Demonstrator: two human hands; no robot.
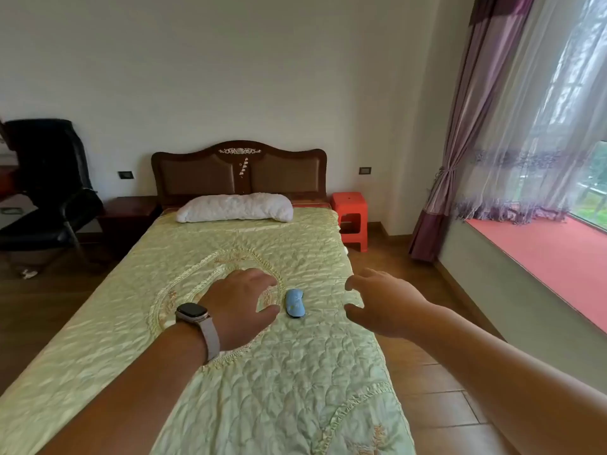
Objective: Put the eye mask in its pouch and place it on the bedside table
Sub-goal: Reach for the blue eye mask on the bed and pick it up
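A small light-blue eye mask [294, 303] lies on the green quilted bedspread [230, 372], near the middle of the bed. My left hand [243, 307], with a watch on its wrist, hovers just left of the mask, fingers apart and holding nothing. My right hand [381, 303] reaches out to the right of the mask, over the bed's right edge, also open with fingers spread. Neither hand touches the mask. A dark wooden bedside table [128, 210] stands at the left of the headboard. I see no pouch.
A white pillow [235, 207] lies at the headboard. A red plastic stool [349, 218] stands right of the bed. A black office chair [49, 192] is at the far left. The window ledge [542, 257] and purple curtains line the right wall. Wooden floor surrounds the bed.
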